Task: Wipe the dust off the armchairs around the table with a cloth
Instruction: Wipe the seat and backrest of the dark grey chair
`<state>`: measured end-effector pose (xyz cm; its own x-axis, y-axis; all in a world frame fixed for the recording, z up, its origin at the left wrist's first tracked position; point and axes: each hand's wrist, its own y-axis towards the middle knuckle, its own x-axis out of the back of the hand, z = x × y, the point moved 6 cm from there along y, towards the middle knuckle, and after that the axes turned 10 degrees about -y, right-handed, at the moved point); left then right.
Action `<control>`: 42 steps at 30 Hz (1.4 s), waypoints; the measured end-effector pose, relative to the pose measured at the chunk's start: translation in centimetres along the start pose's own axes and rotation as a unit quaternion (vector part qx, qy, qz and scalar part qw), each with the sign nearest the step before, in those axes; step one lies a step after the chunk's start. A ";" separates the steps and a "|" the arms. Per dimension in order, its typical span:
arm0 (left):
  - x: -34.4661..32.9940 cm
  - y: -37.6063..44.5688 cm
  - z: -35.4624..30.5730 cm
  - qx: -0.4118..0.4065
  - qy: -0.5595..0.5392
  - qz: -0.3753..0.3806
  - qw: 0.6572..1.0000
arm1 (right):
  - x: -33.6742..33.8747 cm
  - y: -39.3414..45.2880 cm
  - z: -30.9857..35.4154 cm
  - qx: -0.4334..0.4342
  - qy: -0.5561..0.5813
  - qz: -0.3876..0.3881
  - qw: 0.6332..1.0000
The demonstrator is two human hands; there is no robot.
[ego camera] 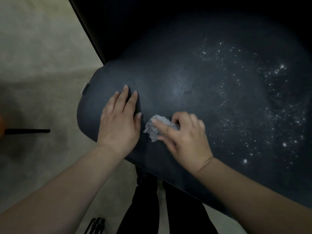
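My right hand bunches the soft, light cloth at frame centre; I'd hold it wadded. Left hand presses flat-fingered on the firm armchair.

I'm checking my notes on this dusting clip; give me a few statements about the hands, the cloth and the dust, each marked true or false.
1. The left hand lies flat on the dark blue padded armchair seat. True.
2. The right hand holds a crumpled pale grey cloth. True.
3. The white dust specks lie under the left hand. False: they spread over the seat's right side, away from both hands.
4. The cloth lies on the beige floor. False: it is on the seat.
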<state>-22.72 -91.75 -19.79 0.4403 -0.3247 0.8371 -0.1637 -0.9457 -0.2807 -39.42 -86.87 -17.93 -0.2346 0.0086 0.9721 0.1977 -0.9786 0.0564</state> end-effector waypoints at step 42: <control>-1.1 1.6 -5.3 -0.066 -0.006 0.002 0.998 | 1.4 -1.3 -8.9 -0.156 -0.029 -0.055 0.986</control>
<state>-28.17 -92.87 -18.65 0.4495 -0.3302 0.8300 -0.2799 -0.9345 -0.2201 -48.50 -87.41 -18.72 -0.1820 0.1206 0.9759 -0.1312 -0.9866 0.0975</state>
